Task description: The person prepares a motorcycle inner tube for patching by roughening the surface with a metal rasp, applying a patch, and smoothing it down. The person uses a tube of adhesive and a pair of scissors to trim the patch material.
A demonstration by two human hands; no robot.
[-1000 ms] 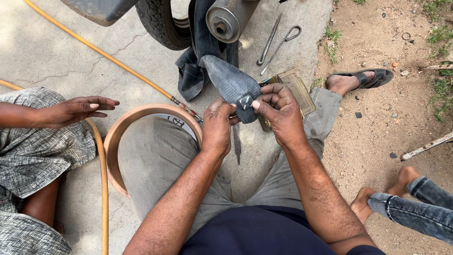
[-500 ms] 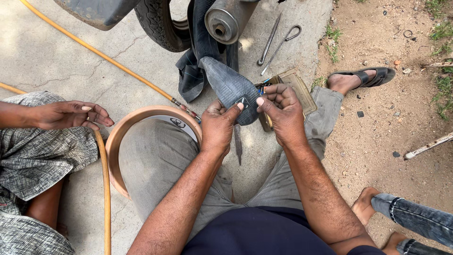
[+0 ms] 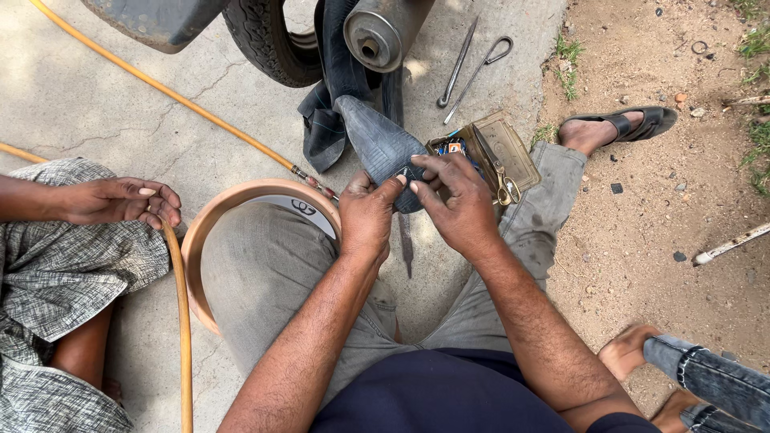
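Inner tube (image 3: 377, 144), black rubber, hangs out of the tyre (image 3: 269, 40) at the top of the view and folds down to a spot just above the person's knees, where both hands pinch it. Doing this step well seems to call for keeping the rubber taut and flat over the fingers, so the pressed patch of it does not wrinkle or slide. Far left, a co-worker's hand (image 3: 120, 200) rests curled on a grey checked cloth, touching the orange hose (image 3: 180, 305) that runs along the concrete floor past a tan basin (image 3: 196, 240). Moving right, the left hand (image 3: 365, 212) is closed on the tube's lower fold, thumb on top and wrist bent forward. The right hand (image 3: 453, 200) comes in from the other side, fingers pressing down on the same fold, gripping it against the left thumb. Just beside it lie an open tin (image 3: 513, 140) with scissors (image 3: 501, 180), and metal tyre levers (image 3: 465, 64) farther up.
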